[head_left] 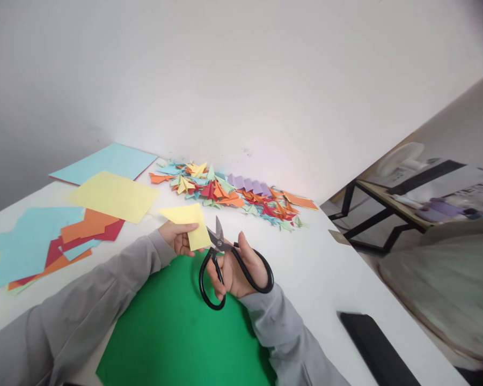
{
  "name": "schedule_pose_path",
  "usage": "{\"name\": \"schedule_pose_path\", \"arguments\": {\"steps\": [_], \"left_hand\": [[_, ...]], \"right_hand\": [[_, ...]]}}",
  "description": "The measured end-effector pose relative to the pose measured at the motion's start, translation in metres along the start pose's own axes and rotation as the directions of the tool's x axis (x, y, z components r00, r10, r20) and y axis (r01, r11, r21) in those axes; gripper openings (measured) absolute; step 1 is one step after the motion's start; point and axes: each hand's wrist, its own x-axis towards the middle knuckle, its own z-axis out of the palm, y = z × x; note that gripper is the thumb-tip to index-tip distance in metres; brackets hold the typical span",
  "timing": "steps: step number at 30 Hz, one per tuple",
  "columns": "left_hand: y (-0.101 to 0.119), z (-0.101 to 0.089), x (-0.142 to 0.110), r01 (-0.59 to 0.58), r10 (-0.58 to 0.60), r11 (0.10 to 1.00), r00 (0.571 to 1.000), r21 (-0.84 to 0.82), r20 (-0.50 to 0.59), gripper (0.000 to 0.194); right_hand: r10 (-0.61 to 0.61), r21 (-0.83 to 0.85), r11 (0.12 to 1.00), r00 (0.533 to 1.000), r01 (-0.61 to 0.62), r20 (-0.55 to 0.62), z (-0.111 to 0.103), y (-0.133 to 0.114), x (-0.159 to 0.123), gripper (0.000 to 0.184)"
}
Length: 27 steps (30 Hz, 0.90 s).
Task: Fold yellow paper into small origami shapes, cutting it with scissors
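Note:
My left hand pinches a small sheet of yellow paper, thumb on top and fingers beneath. A folded or angled flap of that paper sticks out to the left. In my right hand are black-handled scissors, with fingers and thumb through the loops. Their blades stand apart, close to the paper's right edge; whether they touch it I cannot tell. Both hands are above a green sheet lying on the white table.
Colourful folded paper pieces lie heaped along the wall. At left are a large yellow sheet, blue sheets and assorted cut papers. A black flat object rests near the table's right edge.

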Motion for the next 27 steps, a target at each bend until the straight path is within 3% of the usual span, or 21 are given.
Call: {"name": "schedule_pose_path", "arguments": {"steps": [3,8,11,15,20,27], "left_hand": [[-0.002,-0.002,0.002,0.000,0.000,1.000,1.000,0.004,0.012,0.024],[-0.005,0.003,-0.002,-0.008,0.003,0.999,0.990,0.034,0.142,0.027],[-0.005,0.005,-0.005,-0.003,-0.004,0.999,0.989,0.052,0.149,0.029],[-0.006,0.007,-0.004,-0.092,0.088,0.995,0.994,0.047,0.070,0.033],[-0.007,0.010,-0.001,-0.182,0.181,0.983,0.974,0.006,-0.136,0.036],[-0.009,0.012,0.000,-0.253,0.244,0.967,0.953,-0.026,-0.182,0.028]], "right_hand": [[-0.004,-0.007,1.000,1.000,0.003,-0.017,0.000,0.001,0.000,0.073],[-0.007,-0.035,0.999,0.999,0.006,-0.042,-0.001,0.002,0.001,0.070],[-0.017,-0.056,0.998,0.999,0.014,-0.048,0.000,0.001,0.000,0.065],[-0.022,-0.060,0.998,0.998,0.018,-0.054,0.000,0.001,0.000,0.065],[-0.035,-0.054,0.998,0.998,0.033,-0.042,0.001,0.001,0.001,0.062],[-0.054,-0.055,0.997,0.998,0.053,-0.024,0.000,0.002,0.002,0.067]]}}
